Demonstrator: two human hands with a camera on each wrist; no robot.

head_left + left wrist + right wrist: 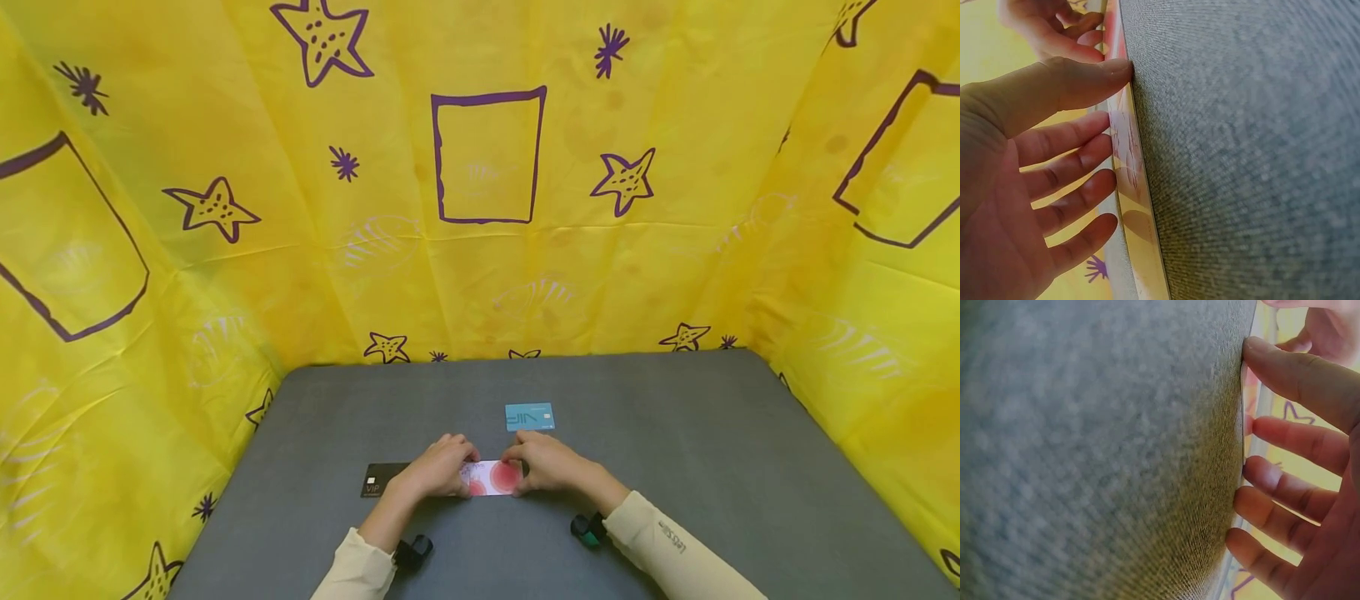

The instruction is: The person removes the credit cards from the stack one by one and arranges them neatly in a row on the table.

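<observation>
A white card with red and pink circles (495, 477) lies on the grey table between both hands. The left hand (444, 467) holds its left part, thumb at the near edge and fingers toward the far edge. In the left wrist view that thumb presses the edge of the printed card (1124, 125). Its right end is pinched by the right hand (546, 462), again with the thumb on the near side. A black VIP card (381, 479) sticks out to the left of the left hand, which hides its right end.
Beyond the right hand a blue VIP card (529, 417) lies flat on the grey table (675, 433). Yellow cloth (480, 275) with starfish drawings hangs around the table's back and sides. Both wrists carry a dark strapped device.
</observation>
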